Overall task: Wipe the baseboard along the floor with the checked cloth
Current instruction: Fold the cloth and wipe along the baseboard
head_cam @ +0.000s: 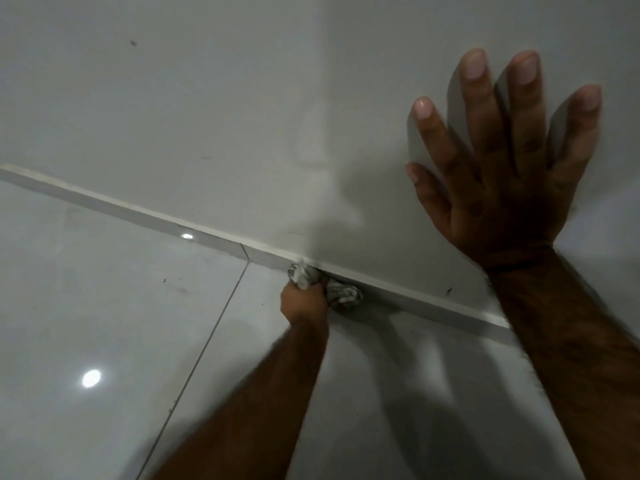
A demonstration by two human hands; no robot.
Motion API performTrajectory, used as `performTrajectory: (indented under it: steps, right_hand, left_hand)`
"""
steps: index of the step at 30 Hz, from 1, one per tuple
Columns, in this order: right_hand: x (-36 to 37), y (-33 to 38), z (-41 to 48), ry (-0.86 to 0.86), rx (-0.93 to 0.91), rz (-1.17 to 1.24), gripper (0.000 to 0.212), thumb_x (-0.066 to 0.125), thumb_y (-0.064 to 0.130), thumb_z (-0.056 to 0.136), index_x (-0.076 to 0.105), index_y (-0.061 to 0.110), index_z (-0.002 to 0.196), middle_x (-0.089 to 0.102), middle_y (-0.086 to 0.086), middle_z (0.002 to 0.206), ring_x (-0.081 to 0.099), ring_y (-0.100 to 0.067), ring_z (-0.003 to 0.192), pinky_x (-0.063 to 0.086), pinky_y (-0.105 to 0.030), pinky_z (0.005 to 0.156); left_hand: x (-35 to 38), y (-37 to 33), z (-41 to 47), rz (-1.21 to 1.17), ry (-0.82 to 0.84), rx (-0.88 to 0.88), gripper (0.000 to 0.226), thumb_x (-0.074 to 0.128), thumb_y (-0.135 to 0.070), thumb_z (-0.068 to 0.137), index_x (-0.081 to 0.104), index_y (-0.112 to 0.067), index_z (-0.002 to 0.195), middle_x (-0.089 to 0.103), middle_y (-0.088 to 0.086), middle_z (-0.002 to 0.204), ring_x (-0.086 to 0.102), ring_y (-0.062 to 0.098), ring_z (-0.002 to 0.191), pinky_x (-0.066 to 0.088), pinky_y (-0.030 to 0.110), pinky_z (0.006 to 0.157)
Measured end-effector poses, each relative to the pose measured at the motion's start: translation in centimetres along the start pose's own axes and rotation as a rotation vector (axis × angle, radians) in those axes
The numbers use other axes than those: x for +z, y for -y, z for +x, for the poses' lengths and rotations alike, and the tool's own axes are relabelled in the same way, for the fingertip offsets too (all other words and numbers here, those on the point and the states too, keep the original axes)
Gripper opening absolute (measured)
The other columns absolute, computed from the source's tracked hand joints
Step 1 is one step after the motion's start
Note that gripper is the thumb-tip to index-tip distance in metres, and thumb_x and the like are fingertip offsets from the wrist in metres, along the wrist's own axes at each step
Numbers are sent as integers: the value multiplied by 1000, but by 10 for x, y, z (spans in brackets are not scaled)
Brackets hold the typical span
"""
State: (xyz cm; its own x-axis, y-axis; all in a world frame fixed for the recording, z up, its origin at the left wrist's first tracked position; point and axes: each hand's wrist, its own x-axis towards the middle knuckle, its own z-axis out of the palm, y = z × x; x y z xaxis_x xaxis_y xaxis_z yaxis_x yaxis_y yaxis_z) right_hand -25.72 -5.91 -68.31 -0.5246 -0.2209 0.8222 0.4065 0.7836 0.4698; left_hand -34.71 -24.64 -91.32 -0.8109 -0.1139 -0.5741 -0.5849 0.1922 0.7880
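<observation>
Gripping the bunched cloth (341, 293), the left hand (304, 301) is pressing it against the baseboard (433, 306) at floor (104, 289) level, while the right hand (498, 161) is lying open against the wall (207, 98), likely bracing the lean.

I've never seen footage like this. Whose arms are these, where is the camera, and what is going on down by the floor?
There is no machine here: a person is working with bare hands, and the single picture comes from a wide-angle camera worn on their head, looking forward and down. That is why both arms reach into the picture from below.

The right hand is spread flat against the pale wall, apparently for support. The left hand is closed around a bunched checked cloth and presses it against the baseboard, the narrow strip where the wall meets the floor.

The glossy tiled floor shows bright spots, which look like reflected lamps. Nothing else lies on it in view.
</observation>
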Motion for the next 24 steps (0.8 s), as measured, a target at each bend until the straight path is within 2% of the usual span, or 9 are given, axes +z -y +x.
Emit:
performTrajectory:
  steps: [4, 6, 8, 12, 14, 16, 18, 20, 24]
  right_hand:
    - [-3, -2, 2, -13, 9, 4, 67, 64, 45, 99, 49, 17, 158, 49, -19, 158, 42, -41, 142, 25, -60, 114]
    - [-4, 1, 2, -10, 10, 5, 66, 63, 43, 99, 49, 17, 158, 51, -19, 157, 43, -42, 142, 26, -60, 114]
    - [-4, 3, 3, -15, 11, 8, 67, 64, 43, 98, 48, 18, 158, 50, -19, 157, 42, -42, 142, 26, -60, 115]
    - [-5, 2, 2, -10, 24, -2, 69, 64, 43, 99, 44, 18, 160, 47, -17, 159, 42, -41, 143, 22, -61, 117]
    - [-6, 2, 1, -4, 24, 0, 70, 63, 43, 99, 43, 18, 161, 47, -17, 160, 41, -41, 144, 23, -62, 115]
    - [-6, 0, -1, -5, 24, -2, 69, 63, 42, 99, 43, 18, 161, 47, -17, 160, 41, -41, 144, 24, -63, 115]
    - [-5, 1, 0, -23, 22, -4, 68, 63, 41, 98, 46, 18, 160, 48, -17, 159, 42, -41, 144, 23, -60, 117]
    - [-2, 2, 0, -42, 24, 10, 67, 63, 41, 97, 49, 18, 159, 49, -16, 159, 43, -41, 143, 24, -60, 118]
    - [-1, 3, -1, -40, 72, 44, 65, 63, 40, 98, 49, 21, 159, 44, -12, 162, 38, -37, 148, 10, -54, 128]
  left_hand:
    - [-41, -35, 66, -331, -128, -12, 37, 69, 3, 90, 65, 7, 127, 70, 31, 126, 71, 33, 96, 58, 40, 90]
    - [-55, -43, 90, -333, -194, -29, 43, 69, 4, 90, 63, 2, 133, 70, 25, 130, 71, 37, 112, 56, 45, 102]
    - [-53, -41, 89, -281, -196, -46, 44, 69, 0, 91, 62, 1, 135, 70, 23, 131, 68, 40, 119, 55, 52, 105]
    - [-18, -9, 35, -123, -34, -115, 29, 73, -8, 90, 69, 4, 116, 75, 22, 113, 73, 40, 100, 62, 52, 92]
    - [-11, 2, 14, -53, 68, -62, 17, 77, -12, 87, 70, -11, 102, 76, 14, 105, 72, 33, 94, 63, 44, 90]
    - [-19, 0, 19, -49, 57, 66, 17, 76, -10, 86, 68, -20, 97, 77, 16, 108, 73, 36, 98, 61, 46, 94]
    - [-35, -15, 42, -182, -80, 149, 20, 73, -5, 87, 70, -14, 105, 75, 21, 116, 72, 40, 107, 58, 53, 98]
    - [-47, -32, 65, -308, -211, 153, 40, 72, -4, 88, 67, -8, 127, 73, 18, 127, 70, 35, 116, 55, 52, 105]
    - [-23, -33, 40, -353, -175, 135, 56, 66, 1, 92, 54, -10, 146, 65, 17, 141, 66, 31, 123, 51, 45, 111]
